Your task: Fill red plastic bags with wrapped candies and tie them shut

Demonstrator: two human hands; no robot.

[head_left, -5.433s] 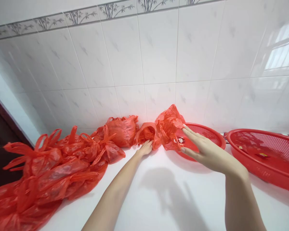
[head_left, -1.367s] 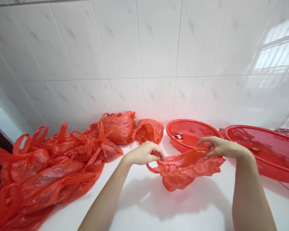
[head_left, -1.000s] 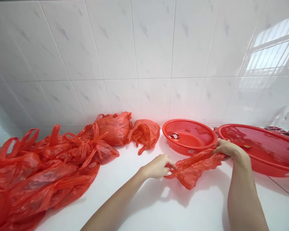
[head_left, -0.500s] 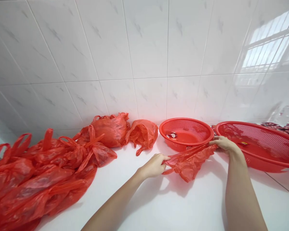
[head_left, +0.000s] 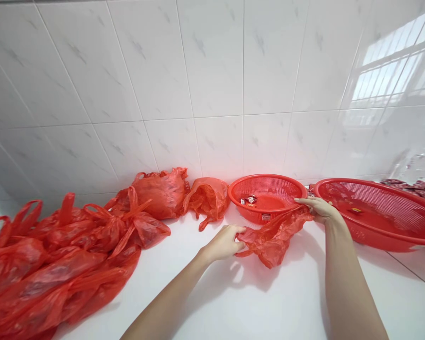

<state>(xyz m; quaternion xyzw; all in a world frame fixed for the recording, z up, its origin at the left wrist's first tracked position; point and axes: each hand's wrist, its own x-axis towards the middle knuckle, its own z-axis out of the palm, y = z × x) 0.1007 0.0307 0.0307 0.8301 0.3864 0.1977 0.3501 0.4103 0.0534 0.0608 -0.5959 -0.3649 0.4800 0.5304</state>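
A thin red plastic bag [head_left: 274, 241] is stretched between my two hands above the white surface. My left hand [head_left: 225, 242] pinches its left end, fingers closed on the film. At the bag's upper right end, my right hand [head_left: 317, 208] grips it between thumb and fingers, close to the rim of a round red basket [head_left: 265, 217]. A few small wrapped packets [head_left: 250, 200] lie inside that basket, toward its left. Part of the basket's front is behind the bag. What the bag holds, if anything, cannot be made out.
Tied red bags [head_left: 67, 264] are heaped at the left, with an open red bag [head_left: 208, 198] by the wall. A larger red basket [head_left: 378, 231] stands at the right with a packet inside. Behind it lie dark red wrapped packets [head_left: 407, 187]. A tiled wall [head_left: 216, 71] bounds the back.
The bag's top edge has slackened and dipped, uncovering more of the round basket's front. My right hand's fingers have shifted slightly left along it. The whole view has moved a little.
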